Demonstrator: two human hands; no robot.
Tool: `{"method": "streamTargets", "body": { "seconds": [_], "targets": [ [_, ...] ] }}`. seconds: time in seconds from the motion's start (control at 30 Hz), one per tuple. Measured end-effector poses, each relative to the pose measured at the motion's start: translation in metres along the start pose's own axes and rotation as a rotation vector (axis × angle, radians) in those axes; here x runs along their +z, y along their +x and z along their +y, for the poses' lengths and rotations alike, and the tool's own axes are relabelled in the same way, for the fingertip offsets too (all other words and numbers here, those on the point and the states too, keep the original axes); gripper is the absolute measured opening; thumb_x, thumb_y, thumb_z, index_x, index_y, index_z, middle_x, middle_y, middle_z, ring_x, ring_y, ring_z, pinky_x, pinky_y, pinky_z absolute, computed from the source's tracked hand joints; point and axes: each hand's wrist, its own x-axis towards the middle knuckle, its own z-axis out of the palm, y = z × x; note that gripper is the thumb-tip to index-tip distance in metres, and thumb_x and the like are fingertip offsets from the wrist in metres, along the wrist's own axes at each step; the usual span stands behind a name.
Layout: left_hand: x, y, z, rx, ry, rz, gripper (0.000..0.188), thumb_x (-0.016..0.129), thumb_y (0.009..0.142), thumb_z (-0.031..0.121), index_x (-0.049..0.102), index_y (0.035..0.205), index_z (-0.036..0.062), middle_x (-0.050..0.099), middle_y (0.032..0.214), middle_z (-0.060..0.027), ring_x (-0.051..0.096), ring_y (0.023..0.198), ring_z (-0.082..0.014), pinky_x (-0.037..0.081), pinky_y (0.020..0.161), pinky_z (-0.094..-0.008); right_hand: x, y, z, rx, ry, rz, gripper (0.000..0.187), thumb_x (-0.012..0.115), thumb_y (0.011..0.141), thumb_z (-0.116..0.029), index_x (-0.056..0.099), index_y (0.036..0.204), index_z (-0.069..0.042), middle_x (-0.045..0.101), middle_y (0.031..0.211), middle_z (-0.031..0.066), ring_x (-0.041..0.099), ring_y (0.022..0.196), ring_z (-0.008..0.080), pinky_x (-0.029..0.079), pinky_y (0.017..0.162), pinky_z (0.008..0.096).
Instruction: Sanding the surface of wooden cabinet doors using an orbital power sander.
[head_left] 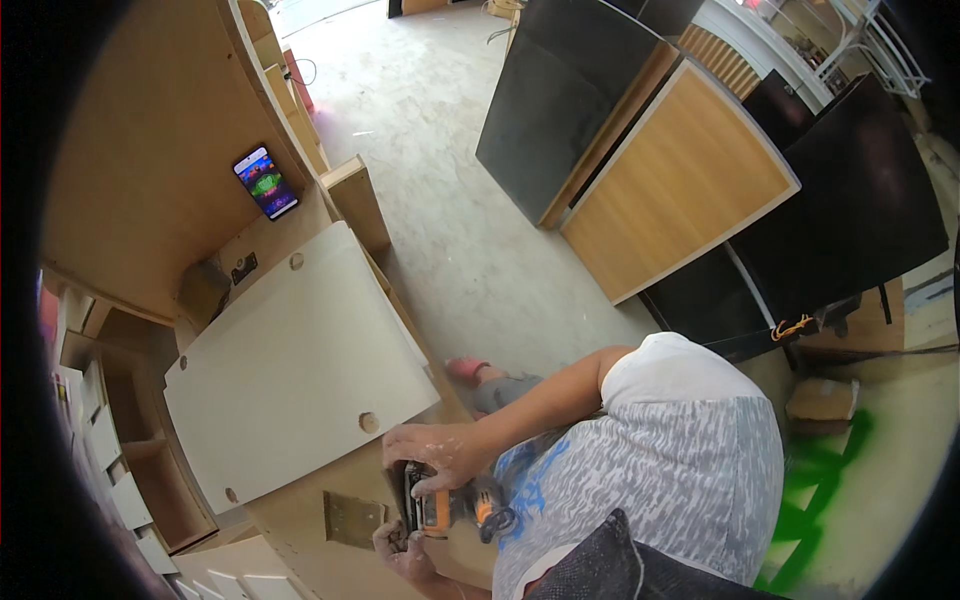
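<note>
An orange and black power sander [436, 513] lies on its side on the wooden worktop in front of me, its flat pad facing away from my body. My right hand [440, 452], dusted with white powder, is curled over the pad's upper end with the fingers on its edge. At the lower end, the bent fingers and thumb of my left hand [408, 560] pinch the pad's corner. Whether a sanding sheet is between those fingers cannot be made out. Beside the sander is a brown rectangular patch [353, 519], either a cutout or a sheet.
A white cabinet door [300, 365] with round hinge holes lies beyond my hands. A lit phone [266, 183] leans against a wooden panel [150, 150]. Open wooden compartments [135, 440] stand at left. Black and wood-coloured panels [690, 190] stand across the concrete floor [420, 130].
</note>
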Motion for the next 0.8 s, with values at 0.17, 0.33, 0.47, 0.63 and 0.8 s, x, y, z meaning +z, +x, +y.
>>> {"method": "streamTargets", "body": {
  "seconds": [0.17,0.33,0.47,0.63,0.8],
  "targets": [
    [-0.025,-0.021,-0.020,0.141,0.301,0.163,0.027,0.075,0.062,0.007,0.058,0.082,0.0018,0.061,0.082,-0.0060,0.055,0.072,-0.0177,0.045,0.068,-0.0300,0.002,0.043,0.002,-0.210,0.020,-0.143,0.053,0.070,0.071,-0.013,0.050,0.120,-0.005,0.055,0.106,0.0160,0.052,0.099,0.0306,0.044,0.086,0.0360],
    [0.025,0.013,0.024,0.029,-0.171,-0.208,0.081,0.077,0.066,0.023,0.036,0.131,-0.0029,0.050,0.126,-0.0148,0.057,0.103,-0.0264,0.044,0.092,-0.0385,-0.019,0.042,-0.011,-0.200,0.023,-0.421,0.019,0.071,0.074,-0.019,0.065,0.087,-0.007,0.064,0.093,0.0115,0.058,0.092,0.0292,0.047,0.083,0.0369],
    [0.029,0.006,0.046,-0.149,-0.001,-0.218,0.051,0.065,0.078,0.004,0.050,0.127,0.0009,0.060,0.114,-0.0104,0.058,0.087,-0.0132,0.050,0.073,-0.0269,-0.026,0.047,-0.022,0.254,-0.052,-0.545,0.014,0.068,0.078,-0.014,0.063,0.088,-0.004,0.065,0.100,0.0122,0.062,0.093,0.0233,0.048,0.085,0.0339],
    [0.032,-0.005,0.044,0.035,-0.013,-0.094,0.041,0.066,0.078,0.001,0.058,0.118,0.0009,0.064,0.107,-0.0084,0.059,0.084,-0.0109,0.050,0.070,-0.0250,-0.017,0.044,-0.028,0.262,-0.037,-0.542,0.020,0.069,0.076,-0.013,0.065,0.094,-0.004,0.068,0.096,0.0088,0.062,0.093,0.0158,0.048,0.084,0.0294],
    [0.039,-0.010,0.056,0.250,0.172,0.044,0.035,0.070,0.076,0.006,0.063,0.111,0.0003,0.066,0.102,-0.0085,0.059,0.082,-0.0117,0.050,0.070,-0.0253,-0.017,0.046,-0.035,0.276,-0.264,-0.472,0.027,0.069,0.074,-0.014,0.068,0.100,-0.006,0.068,0.091,0.0108,0.064,0.084,0.0194,0.049,0.077,0.0296]
  ]
}}
